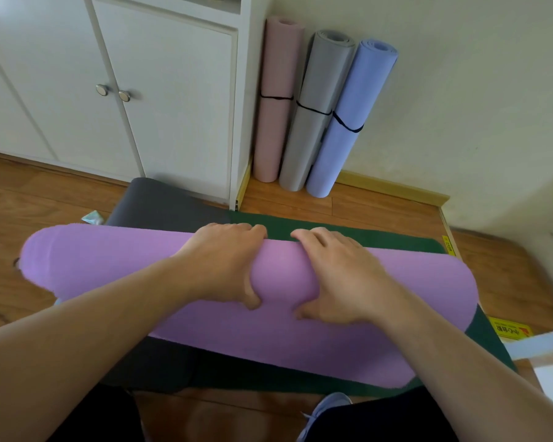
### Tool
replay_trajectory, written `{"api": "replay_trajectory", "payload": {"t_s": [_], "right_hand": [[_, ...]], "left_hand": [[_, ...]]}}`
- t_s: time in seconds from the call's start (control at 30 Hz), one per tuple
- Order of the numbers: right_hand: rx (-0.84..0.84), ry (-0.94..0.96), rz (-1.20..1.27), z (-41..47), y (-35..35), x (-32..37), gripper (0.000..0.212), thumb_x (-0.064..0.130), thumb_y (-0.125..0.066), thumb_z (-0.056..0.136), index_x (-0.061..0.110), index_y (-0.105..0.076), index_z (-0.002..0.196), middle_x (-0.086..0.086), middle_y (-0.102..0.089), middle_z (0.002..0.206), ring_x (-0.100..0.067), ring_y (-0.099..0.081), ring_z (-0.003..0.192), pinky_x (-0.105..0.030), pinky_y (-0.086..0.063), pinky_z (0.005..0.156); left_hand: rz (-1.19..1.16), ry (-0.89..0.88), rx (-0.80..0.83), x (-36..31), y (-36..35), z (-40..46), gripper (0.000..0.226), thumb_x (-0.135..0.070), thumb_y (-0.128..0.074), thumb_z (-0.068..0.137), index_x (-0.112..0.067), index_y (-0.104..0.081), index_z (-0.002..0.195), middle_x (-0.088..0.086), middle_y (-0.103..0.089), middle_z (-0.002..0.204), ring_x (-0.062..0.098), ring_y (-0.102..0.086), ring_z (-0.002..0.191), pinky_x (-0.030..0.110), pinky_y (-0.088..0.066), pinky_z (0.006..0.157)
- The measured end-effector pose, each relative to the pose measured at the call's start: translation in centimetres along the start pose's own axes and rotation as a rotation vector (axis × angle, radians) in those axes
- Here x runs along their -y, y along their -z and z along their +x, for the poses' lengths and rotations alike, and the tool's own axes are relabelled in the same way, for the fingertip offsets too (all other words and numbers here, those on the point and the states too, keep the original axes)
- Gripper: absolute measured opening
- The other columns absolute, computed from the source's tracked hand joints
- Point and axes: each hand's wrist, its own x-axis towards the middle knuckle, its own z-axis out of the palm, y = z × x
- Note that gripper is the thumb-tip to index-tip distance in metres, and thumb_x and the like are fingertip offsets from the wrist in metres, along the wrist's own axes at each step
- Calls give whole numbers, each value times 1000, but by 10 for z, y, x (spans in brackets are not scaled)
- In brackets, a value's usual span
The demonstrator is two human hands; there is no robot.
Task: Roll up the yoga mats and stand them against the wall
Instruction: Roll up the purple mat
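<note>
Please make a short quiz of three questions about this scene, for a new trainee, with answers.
1. True or false: three rolled mats already stand against the wall.
2. Which colour is the mat that both hands grip? A) grey B) purple C) pink
3. Fill in: each standing mat is tied with a black ____.

Key
1. True: the pink mat, the grey mat and the blue mat stand there.
2. B: the left hand and the right hand hold the purple mat.
3. band
</note>
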Motion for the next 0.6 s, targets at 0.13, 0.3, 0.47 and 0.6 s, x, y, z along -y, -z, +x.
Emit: {"api": "replay_trajectory", "payload": {"t_s": [0.13,0.3,0.47,0.6], "right_hand": [[7,14,-71,5,-5,3,108,73,-88,55,30,-38,141,5,-55,129,-23,-55,119,-40,-47,98],[-11,-23,-2,7,1,-1,95,71,-83,57,35,-43,136,12,-61,126,-20,-60,114,-41,-53,89],[31,-53,59,2,2,-4,100,74,-83,56,39,-40,140,14,-59,128,-18,-61,114,-41,-54,90],[32,-2,-45,0,-3,0,119,75,-86,56,30,-31,151,4,-49,139,-23,-51,126,-40,-45,106]], "left_hand": [[-24,23,86,1,3,-3,84,-73,-77,53,-34,-49,122,-13,-62,103,15,-62,91,39,-57,79],[81,-66,15,-5,-8,-6,115,-79,-78,53,-28,-35,147,-7,-46,130,19,-51,118,41,-46,106],[138,-78,-75,-13,-15,2,101,-65,-86,57,-24,-39,137,-4,-53,125,21,-56,111,41,-49,98],[-15,-53,-48,-9,-8,1,88,-65,-83,55,-29,-43,125,-11,-61,110,17,-61,94,35,-50,81]]}}
